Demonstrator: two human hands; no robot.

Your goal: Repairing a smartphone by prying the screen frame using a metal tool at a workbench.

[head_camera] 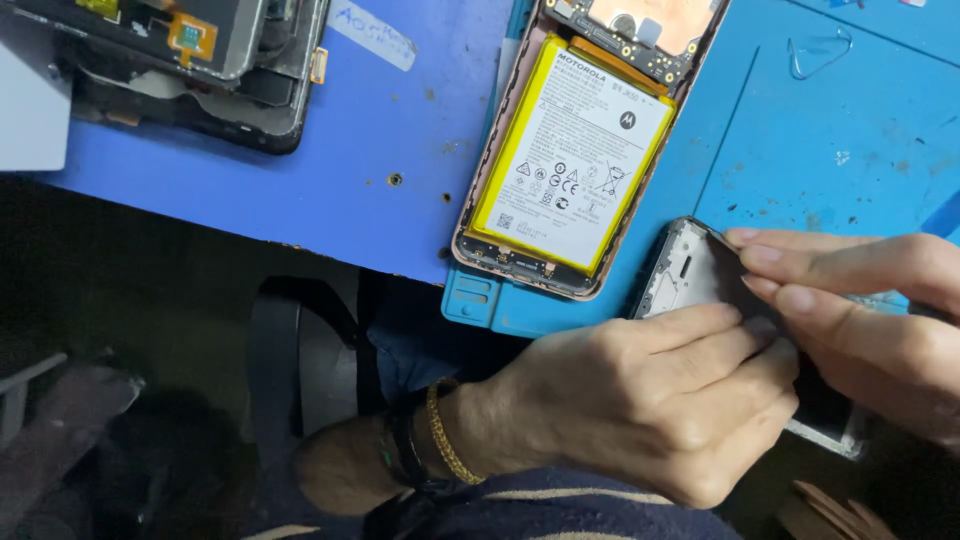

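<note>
Both hands pinching silver phone frame [690, 275], left hand [640, 400] fingers closed, right hand [860, 290] fingertips

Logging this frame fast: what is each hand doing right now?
Left hand: closed on the grey phone frame.
Right hand: fingers pinching the same frame's edge.

Blue bench [380, 130] under opened phone [575, 150]
</note>
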